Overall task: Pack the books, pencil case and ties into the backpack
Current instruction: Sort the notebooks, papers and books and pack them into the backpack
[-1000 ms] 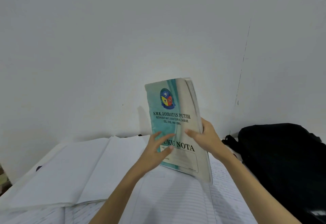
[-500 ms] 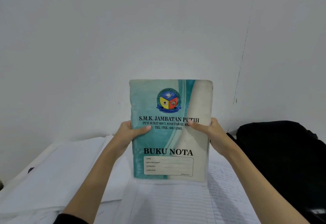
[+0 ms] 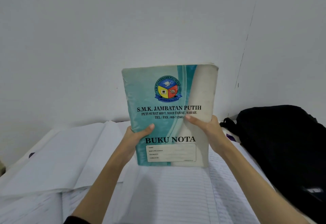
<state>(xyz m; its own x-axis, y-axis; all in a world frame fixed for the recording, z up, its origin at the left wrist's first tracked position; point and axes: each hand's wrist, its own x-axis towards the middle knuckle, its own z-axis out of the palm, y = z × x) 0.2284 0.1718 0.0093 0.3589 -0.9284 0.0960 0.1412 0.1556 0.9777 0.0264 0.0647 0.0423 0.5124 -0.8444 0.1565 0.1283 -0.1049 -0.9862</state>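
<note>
the notebook now tilts slightly left — the left hand has slid lower on its edge.

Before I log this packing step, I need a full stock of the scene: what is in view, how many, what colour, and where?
notebook: 1, teal and cream cover printed "BUKU NOTA", held upright in the middle, front facing the camera.
open books: at least 2, white lined pages, lying spread below and left of the notebook; exact count unclear.
backpack: 1, black, lying at the right.
wall: 1, pale grey, behind everything.
left hand: 1, grips the notebook's left edge, thumb on the cover.
right hand: 1, grips the notebook's right edge, thumb on the cover.
</note>
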